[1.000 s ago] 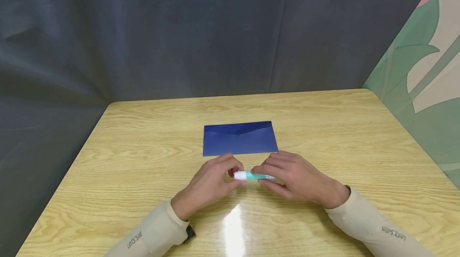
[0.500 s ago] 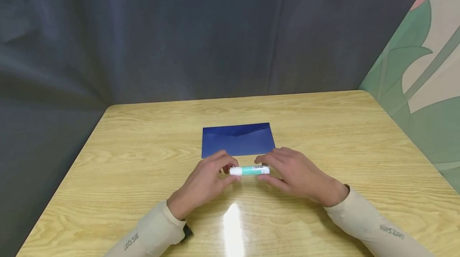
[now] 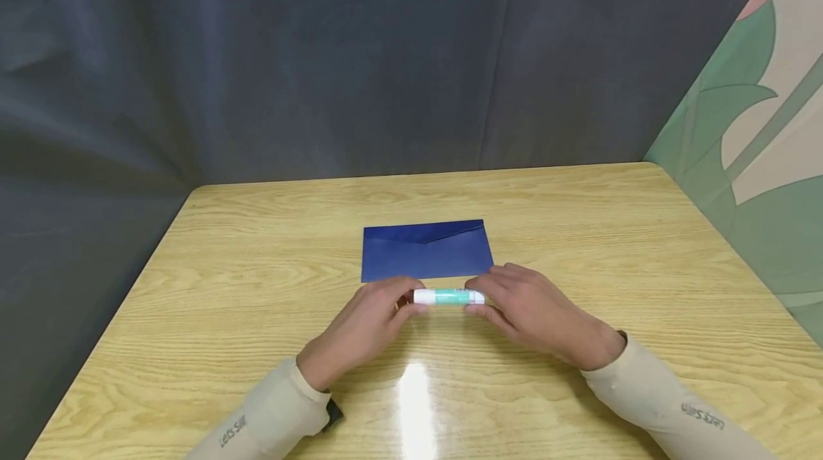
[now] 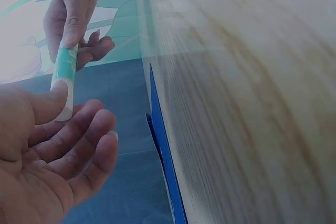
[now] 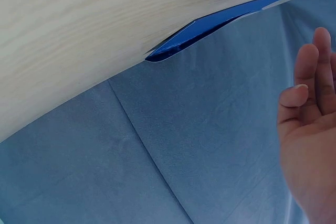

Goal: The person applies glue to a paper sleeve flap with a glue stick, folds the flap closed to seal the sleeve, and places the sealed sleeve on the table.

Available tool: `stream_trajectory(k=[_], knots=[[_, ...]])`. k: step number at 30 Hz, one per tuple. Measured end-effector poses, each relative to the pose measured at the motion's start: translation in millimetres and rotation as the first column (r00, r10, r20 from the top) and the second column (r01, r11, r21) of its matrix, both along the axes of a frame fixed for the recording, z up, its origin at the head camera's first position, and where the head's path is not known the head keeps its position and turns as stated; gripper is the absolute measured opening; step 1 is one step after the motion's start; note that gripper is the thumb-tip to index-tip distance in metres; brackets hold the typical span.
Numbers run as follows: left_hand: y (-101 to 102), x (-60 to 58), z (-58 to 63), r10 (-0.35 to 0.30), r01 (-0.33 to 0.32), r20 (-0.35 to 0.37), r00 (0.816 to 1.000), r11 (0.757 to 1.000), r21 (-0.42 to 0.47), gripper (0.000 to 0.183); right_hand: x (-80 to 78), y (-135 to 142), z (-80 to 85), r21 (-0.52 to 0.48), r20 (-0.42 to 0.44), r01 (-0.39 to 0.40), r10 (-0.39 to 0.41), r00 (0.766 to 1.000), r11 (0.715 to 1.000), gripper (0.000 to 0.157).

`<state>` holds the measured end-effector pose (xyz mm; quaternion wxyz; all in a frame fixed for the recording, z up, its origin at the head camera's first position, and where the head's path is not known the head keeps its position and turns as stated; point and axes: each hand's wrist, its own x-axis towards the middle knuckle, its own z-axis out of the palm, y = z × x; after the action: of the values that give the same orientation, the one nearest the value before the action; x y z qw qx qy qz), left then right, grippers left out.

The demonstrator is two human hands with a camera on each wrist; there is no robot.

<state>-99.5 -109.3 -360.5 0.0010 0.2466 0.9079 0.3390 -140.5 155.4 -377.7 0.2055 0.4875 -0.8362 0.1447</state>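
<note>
A glue stick (image 3: pixel 452 296) with a white cap and a teal label lies level between both hands, just in front of the blue envelope (image 3: pixel 424 253). My left hand (image 3: pixel 369 313) pinches the white cap end. At the other end, my right hand (image 3: pixel 534 313) grips the stick between thumb and fingers. The left wrist view shows the glue stick (image 4: pixel 65 64) with a thumb on each end, and the left hand's other fingers loosely bent below it. Only part of the right hand (image 5: pixel 312 124) appears in the right wrist view, and the stick is out of sight there.
The envelope lies flat on the wood-grain table (image 3: pixel 257 253), its flap side up. A dark curtain (image 3: pixel 341 67) hangs behind the table's far edge. A wall with a leaf pattern (image 3: pixel 791 224) stands along the right side.
The glue stick has risen slightly in the head view and rolled, so less of its printed barcode side shows. My left fingers have drawn in around the cap; the envelope stays in place.
</note>
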Motion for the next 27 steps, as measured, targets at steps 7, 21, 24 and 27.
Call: stream_trajectory(k=[7,21,24,27], knots=[[1.3,-0.8,-2.9,-0.034,0.032,-0.077,0.996,0.999,-0.018,0.010,-0.3,1.4,-1.6,0.011,0.003,-0.014,0.014,1.000,1.000,0.016],[-0.9,-2.0,-1.3,-0.031,0.031,-0.019,0.999,0.999,-0.018,0.012,-1.0,2.2,-3.3,0.049,-0.005,-0.018,0.018,1.000,0.999,0.021],[-2.3,-3.0,0.1,-0.028,0.028,0.007,1.000,0.999,-0.027,0.014,-1.3,2.7,-3.1,0.049,0.000,-0.021,0.021,1.000,0.999,0.023],[-3.4,-4.5,0.6,-0.046,0.046,0.001,0.999,0.998,-0.037,0.014,-1.4,3.0,-2.9,0.048,0.010,-0.019,0.019,1.000,0.999,0.025]])
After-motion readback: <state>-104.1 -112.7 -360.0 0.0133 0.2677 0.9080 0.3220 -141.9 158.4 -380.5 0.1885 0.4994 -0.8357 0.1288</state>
